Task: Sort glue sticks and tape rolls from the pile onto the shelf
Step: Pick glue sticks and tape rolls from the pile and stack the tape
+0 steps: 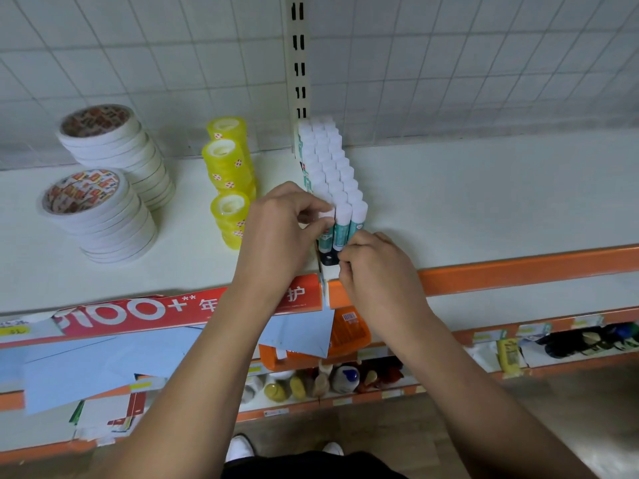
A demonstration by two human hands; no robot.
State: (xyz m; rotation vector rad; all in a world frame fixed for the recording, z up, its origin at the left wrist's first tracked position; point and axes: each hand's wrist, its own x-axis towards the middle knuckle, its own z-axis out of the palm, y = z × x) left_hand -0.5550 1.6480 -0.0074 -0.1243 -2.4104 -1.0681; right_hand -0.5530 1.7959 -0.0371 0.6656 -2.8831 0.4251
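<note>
Pinching a white-capped teal glue stick (326, 225): left hand (280, 233); right hand (375, 267), grip unclear.

Even, soft light from above brightens the pale shelf (449, 188); shadows are faint. Wide-angle distortion bends the wall grid (138, 46) toward the edges, and detail is slightly soft.

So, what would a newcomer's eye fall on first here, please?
Two hands meet at a block of white-capped glue sticks in the middle of the shelf: the left hand pinches the cap of the front stick, the right hand curls at its foot. To their left stand yellow tape rolls and two stacks of white tape.
</note>
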